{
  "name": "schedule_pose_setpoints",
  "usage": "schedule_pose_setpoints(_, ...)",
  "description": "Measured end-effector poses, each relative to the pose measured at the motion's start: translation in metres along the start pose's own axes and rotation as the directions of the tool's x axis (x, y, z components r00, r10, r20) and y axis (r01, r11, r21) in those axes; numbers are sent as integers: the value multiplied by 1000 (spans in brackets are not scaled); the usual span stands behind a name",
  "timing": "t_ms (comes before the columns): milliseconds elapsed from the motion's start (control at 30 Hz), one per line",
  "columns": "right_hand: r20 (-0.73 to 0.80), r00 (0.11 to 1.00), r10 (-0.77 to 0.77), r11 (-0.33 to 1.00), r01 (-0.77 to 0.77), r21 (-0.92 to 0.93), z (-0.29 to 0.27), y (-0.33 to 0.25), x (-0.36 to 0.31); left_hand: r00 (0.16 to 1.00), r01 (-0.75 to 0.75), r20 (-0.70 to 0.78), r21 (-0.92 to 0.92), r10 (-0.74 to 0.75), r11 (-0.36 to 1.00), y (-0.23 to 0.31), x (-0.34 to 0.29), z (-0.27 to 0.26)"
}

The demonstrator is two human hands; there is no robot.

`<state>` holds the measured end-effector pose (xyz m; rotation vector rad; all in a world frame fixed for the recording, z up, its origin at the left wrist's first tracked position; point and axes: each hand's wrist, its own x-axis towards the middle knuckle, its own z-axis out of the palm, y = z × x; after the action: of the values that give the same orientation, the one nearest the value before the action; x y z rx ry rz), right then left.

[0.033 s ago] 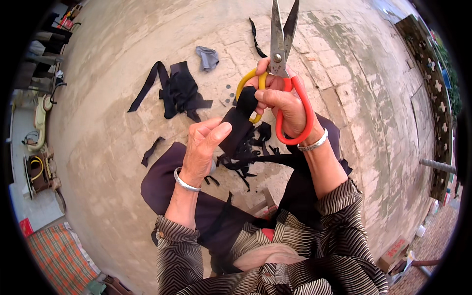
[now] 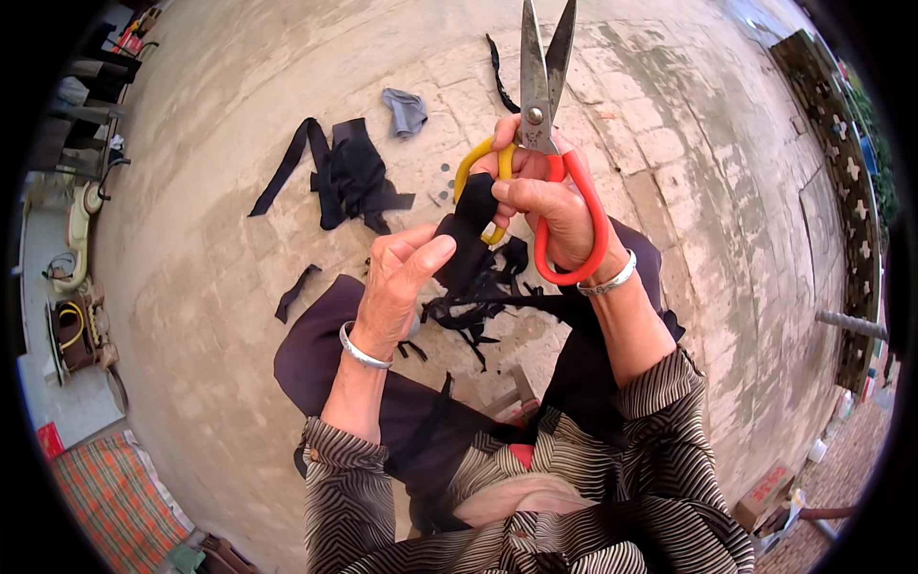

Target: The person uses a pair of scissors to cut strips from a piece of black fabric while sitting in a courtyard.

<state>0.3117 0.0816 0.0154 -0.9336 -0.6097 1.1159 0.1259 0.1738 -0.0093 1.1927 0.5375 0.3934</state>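
My right hand [image 2: 550, 206] is wrapped round a pair of scissors [image 2: 577, 230] with one yellow and one red handle. Their metal blades point away from me, slightly apart. Between the thumb and fingers of that same hand the top of a black cloth piece [image 2: 467, 230] is pinched. My left hand [image 2: 400, 282] grips the cloth's left edge between thumb and fingers, so it hangs between both hands. Below it, thin black cloth scraps [image 2: 469, 311] lie on the ground between my knees; part of the cloth's lower end blends with them.
On the paved ground ahead lie larger black cloth pieces [image 2: 354, 177], a grey cloth [image 2: 405, 113] and small round grey discs [image 2: 445, 184]. A sewing machine [image 2: 84, 234] stands at the left, near a plaid cloth [image 2: 120, 502]. A cardboard box [image 2: 765, 496] sits at the lower right.
The scissors and my right hand have shifted very slightly left and toward me. The black cloth's top tilts a little differently; both grips stay the same.
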Motion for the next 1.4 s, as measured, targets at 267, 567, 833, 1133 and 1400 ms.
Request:
schedule_pose_setpoints(267, 60, 998, -6, 990, 14, -138, 16, 2, -3, 979, -38, -200, -39, 29, 999, -2, -1, 13)
schedule_pose_setpoints(567, 27, 998, -64, 930, 70, -362, 17, 14, -11, 785, -377, -248, 537, 568, 755, -3, -6, 4)
schedule_pose_setpoints(833, 67, 991, -115, 872, 133, -471, 16, 16, -11, 830, -379, -312, 293, 462, 878, -5, -5, 6)
schedule_pose_setpoints(1133, -122, 993, 5, 909, -55, -413, 17, 7, -8, 832, -350, -298, 373, 468, 860, -9, -6, 0)
schedule_pose_setpoints(1400, -124, 990, -69, 889, 5, -458, 15, 15, -6, 899, -190, -369, 154, 235, 970, -8, -8, 7)
